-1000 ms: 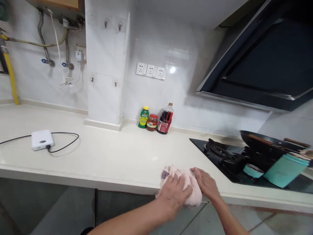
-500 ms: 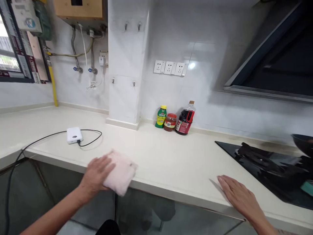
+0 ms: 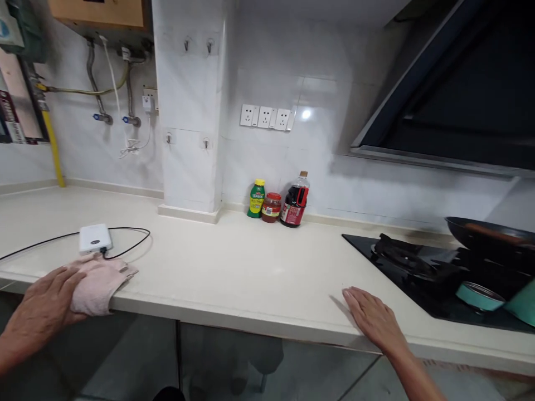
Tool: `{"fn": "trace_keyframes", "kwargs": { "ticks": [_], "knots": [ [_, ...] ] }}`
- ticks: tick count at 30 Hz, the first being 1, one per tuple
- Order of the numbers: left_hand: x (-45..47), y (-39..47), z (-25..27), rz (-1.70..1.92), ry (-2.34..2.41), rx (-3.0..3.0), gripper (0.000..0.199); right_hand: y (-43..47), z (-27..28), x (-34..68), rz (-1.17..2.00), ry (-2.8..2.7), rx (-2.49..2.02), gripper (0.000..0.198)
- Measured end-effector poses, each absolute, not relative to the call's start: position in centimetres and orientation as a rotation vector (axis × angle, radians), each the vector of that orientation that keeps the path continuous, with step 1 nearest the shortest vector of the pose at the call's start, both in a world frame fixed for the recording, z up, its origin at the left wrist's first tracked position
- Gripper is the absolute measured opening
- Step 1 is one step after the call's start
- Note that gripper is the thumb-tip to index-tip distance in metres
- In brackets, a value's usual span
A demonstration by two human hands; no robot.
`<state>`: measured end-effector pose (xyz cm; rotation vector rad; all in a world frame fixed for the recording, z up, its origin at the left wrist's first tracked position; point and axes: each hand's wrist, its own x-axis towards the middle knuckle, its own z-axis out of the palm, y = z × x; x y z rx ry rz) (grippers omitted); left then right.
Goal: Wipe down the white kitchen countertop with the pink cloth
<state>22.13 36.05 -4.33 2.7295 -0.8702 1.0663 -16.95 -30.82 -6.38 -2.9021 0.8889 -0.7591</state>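
My left hand (image 3: pixel 48 301) grips a folded pink cloth (image 3: pixel 100 284) at the front edge of the pale countertop (image 3: pixel 234 273), on the left. Part of the cloth lies on the top and part hangs over the edge. Just behind it sits a white power bank (image 3: pixel 95 238) with a black cable (image 3: pixel 142 239) plugged in; the cloth lies close against it. Over on the right, my right hand (image 3: pixel 373 318) rests on the counter near the front edge, fingers stretched out and holding nothing.
Against the wall stand a green bottle (image 3: pixel 256 199), a red-lidded jar (image 3: pixel 271 208) and a dark sauce bottle (image 3: pixel 295 201). A black gas hob (image 3: pixel 401 273) with a wok (image 3: pixel 480 231) and a teal container (image 3: pixel 480 295) is at right, under a dark range hood (image 3: pixel 455 111).
My left hand has carried the pink cloth leftward along the counter's front edge to the power bank. The view has turned right. My right hand stays on the counter.
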Motion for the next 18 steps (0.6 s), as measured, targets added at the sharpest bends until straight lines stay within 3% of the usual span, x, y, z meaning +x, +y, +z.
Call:
{"fn": "trace_keyframes", "kwargs": {
  "ticks": [7, 14, 18],
  "knots": [
    [17.4, 25.9, -5.2, 0.95, -1.108, 2.717, 0.045, -30.0, -6.0, -16.7, -0.812, 0.978, -2.774, 0.057],
    [6.0, 9.9, -4.0, 0.802, -1.501, 2.681, 0.062, -29.9, -5.1, -16.6, -0.952, 0.937, -2.625, 0.059],
    [1.2, 0.9, -4.4, 0.744, -1.758, 2.457, 0.069, -25.3, -4.2, -15.9, -1.094, 0.792, -2.515, 0.06]
  ]
}}
